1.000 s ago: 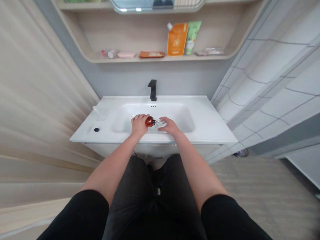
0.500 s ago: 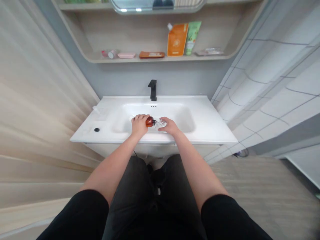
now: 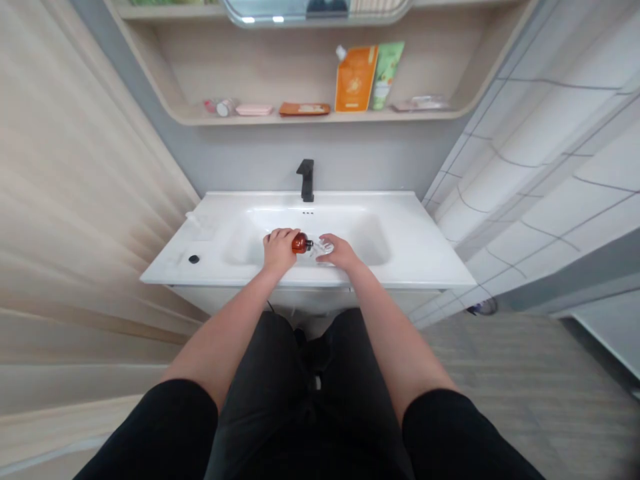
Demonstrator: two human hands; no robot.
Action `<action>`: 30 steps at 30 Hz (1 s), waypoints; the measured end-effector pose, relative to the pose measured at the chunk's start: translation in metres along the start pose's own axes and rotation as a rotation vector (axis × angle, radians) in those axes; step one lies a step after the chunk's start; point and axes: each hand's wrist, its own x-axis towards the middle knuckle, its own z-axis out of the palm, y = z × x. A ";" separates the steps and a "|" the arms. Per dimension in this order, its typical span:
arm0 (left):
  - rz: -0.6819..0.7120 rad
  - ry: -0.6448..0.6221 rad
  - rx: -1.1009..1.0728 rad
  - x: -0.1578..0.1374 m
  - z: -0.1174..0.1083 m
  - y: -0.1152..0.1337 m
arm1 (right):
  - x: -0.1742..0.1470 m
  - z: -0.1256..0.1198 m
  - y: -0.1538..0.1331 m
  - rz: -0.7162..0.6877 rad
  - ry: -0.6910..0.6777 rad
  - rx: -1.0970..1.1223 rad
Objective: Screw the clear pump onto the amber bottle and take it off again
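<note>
head view: one amber bottle [image 3: 300, 243], tipped on its side, left hand [image 3: 280, 251] wrapped around it, dark neck toward one clear container [image 3: 325, 247], gripped by curled right hand [image 3: 341, 252]; both above white basin [image 3: 369, 233]; black faucet [image 3: 307, 181] behind; small black disc [image 3: 194, 259] on left counter [image 3: 170, 263].

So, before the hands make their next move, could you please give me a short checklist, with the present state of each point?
1. Left hand has a grip on the brown bottle: ok.
2. Right hand holds the clear container: ok.
3. Bottle's dark neck points toward the clear container: ok, the bottle is tipped sideways.
4. Bottle and container are above the basin: ok.
5. Fill level in the container: cannot tell, too small and blurred.
6. Black round piece lies apart from both hands: ok, on the counter at the left.
</note>
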 end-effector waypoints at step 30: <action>-0.007 -0.014 -0.005 0.000 -0.001 0.001 | 0.002 0.003 0.006 -0.015 0.004 0.014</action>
